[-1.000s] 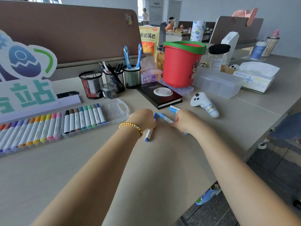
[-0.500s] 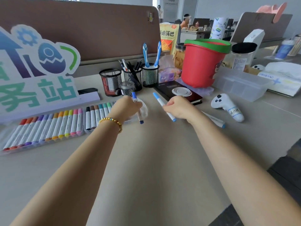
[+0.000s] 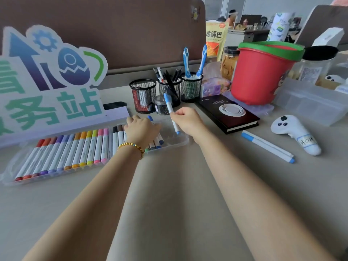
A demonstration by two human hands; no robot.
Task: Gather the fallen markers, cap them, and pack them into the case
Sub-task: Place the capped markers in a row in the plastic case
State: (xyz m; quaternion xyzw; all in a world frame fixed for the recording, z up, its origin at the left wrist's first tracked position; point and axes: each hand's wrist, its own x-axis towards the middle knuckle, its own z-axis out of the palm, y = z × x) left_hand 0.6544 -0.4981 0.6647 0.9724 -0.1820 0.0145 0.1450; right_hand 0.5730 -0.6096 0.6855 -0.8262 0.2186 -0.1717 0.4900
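Observation:
A clear plastic marker case [image 3: 181, 144] lies open on the desk at the left, holding a row of capped coloured markers [image 3: 66, 151]. My left hand [image 3: 142, 129] lies palm down over the case's right part, holding a dark blue marker [image 3: 160, 140] down among the markers there. To its right, my right hand [image 3: 185, 121] pinches a light blue capped marker [image 3: 170, 110], tilted above the case's unfilled right end. A third blue marker [image 3: 267, 146] lies loose on the desk at the right.
Three black mesh pen holders [image 3: 143, 95] stand just behind the case. A black notebook [image 3: 227, 113], a red bucket [image 3: 261, 76], a white controller [image 3: 295, 132] and a clear box [image 3: 308, 102] are at the right. A large sign [image 3: 47, 81] stands at the left.
Both hands picked a blue marker up off the desk and carried it left to the case. The left hand has lowered its marker into the case.

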